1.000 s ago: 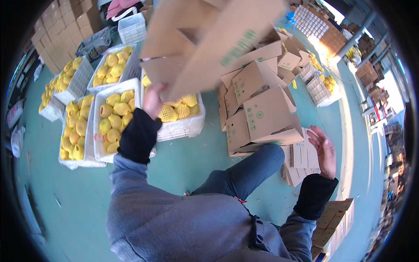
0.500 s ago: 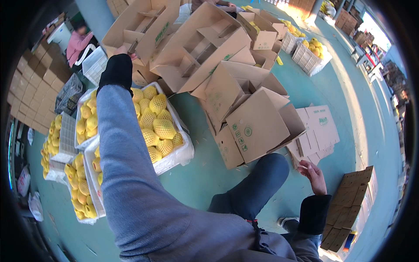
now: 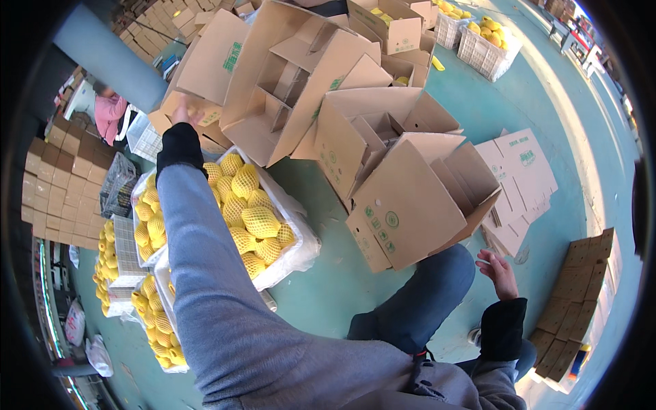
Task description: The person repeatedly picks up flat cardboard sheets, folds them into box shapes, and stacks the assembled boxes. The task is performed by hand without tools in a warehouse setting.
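Note:
My left hand reaches out at the upper left, slightly blurred, its fingers apart against the near side of a brown cardboard carton. Whether it presses on the carton is hard to see. Beside it lies a large tilted carton with cardboard dividers inside. Below my left forearm stands a white plastic-lined crate of yellow fruits in foam nets. My right hand hangs beside my right knee, fingers loosely apart and holding nothing. An open carton stands just beyond that knee.
Flattened cartons lie on the floor at the right, near a stack of folded cardboard. More fruit crates stand at the left. Fruit baskets sit far right. A person in pink sits by a pillar.
The carton at my left hand has tipped, so its divided inside no longer shows. My left hand has shifted off its inner edge. The whole view has swung a little.

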{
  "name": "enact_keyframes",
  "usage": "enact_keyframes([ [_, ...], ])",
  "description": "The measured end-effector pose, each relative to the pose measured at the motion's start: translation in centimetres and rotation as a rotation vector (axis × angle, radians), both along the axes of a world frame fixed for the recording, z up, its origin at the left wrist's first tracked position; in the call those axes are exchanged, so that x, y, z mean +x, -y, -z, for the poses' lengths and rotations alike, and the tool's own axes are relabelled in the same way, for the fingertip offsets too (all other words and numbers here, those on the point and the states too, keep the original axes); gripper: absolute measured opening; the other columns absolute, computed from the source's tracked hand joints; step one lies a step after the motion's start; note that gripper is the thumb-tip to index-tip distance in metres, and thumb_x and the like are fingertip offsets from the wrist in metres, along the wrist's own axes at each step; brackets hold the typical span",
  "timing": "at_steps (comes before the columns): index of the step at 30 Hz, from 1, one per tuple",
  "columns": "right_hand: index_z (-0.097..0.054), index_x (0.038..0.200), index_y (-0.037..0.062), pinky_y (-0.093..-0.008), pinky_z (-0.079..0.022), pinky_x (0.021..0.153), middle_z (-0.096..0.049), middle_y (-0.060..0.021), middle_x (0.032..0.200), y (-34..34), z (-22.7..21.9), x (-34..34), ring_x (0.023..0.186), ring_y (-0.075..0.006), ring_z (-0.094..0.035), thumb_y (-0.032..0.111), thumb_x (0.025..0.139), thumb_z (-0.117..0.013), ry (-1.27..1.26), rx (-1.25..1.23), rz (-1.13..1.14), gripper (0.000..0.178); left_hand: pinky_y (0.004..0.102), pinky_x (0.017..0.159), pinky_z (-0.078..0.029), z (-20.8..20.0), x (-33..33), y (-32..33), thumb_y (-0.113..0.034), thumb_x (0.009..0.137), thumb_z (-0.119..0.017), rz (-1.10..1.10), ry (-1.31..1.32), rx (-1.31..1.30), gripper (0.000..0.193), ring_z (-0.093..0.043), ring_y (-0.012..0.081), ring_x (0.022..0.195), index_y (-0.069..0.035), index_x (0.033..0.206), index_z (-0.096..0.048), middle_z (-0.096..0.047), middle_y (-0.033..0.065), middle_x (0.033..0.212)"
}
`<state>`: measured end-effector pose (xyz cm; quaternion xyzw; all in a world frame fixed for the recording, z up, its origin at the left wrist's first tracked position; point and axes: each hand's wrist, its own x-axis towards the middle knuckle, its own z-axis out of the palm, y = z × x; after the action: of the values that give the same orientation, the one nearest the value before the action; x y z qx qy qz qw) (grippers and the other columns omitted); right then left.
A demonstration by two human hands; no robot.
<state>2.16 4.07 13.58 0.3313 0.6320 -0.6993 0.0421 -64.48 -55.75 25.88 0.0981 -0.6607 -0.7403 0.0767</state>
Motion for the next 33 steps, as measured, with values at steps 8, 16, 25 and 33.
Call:
enact_keyframes([
  [8,-0.056,0.125,0.0029,-0.0266,-0.046,0.087,-0.062,-0.006,0.117,1.1,0.8,3.8,0.102,-0.0149,-0.061,0.03,0.101,-0.045,-0.013,-0.057,0.099,0.038,0.0447,0.064,-0.059,2.7,2.3,0.8,-0.027,0.09,-0.059,-0.09,0.048,-0.207,0.05,-0.066,0.0367,0.079,0.009,0.119,-0.042,-0.051,0.0262,0.11],
  [16,-0.056,0.126,0.004,-0.0274,-0.046,0.089,-0.062,-0.0054,0.116,-1.0,1.6,8.5,0.102,-0.015,-0.061,0.03,0.1,-0.045,0.009,-0.094,0.337,0.038,0.0413,0.056,-0.058,4.4,5.1,2.9,-0.029,0.092,-0.056,-0.05,0.25,-0.336,0.036,-0.066,0.0322,0.066,0.007,0.096,-0.052,-0.059,0.0168,0.084],
  [25,-0.06,0.123,0.0043,-0.0237,-0.046,0.084,-0.064,-0.0009,0.106,-11.8,2.0,10.1,0.094,-0.008,-0.056,0.038,0.098,-0.05,-0.052,0.277,0.201,0.043,0.0264,0.054,-0.038,7.3,27.9,-2.7,-0.034,0.1,-0.041,0.865,0.155,-0.238,0.034,-0.044,0.0099,0.055,-0.014,0.074,-0.05,-0.047,0.0003,0.061],
  [33,-0.059,0.118,0.0042,-0.0299,-0.05,0.067,-0.064,-0.0048,0.102,-27.9,22.3,1.7,0.084,-0.0145,-0.062,0.035,0.091,-0.059,0.264,0.02,0.648,0.041,0.0315,0.059,-0.042,7.4,57.3,-24.8,-0.014,0.091,-0.053,1.308,0.486,0.177,0.017,-0.052,0.0196,0.062,-0.001,0.08,-0.051,-0.056,0.0123,0.07],
])
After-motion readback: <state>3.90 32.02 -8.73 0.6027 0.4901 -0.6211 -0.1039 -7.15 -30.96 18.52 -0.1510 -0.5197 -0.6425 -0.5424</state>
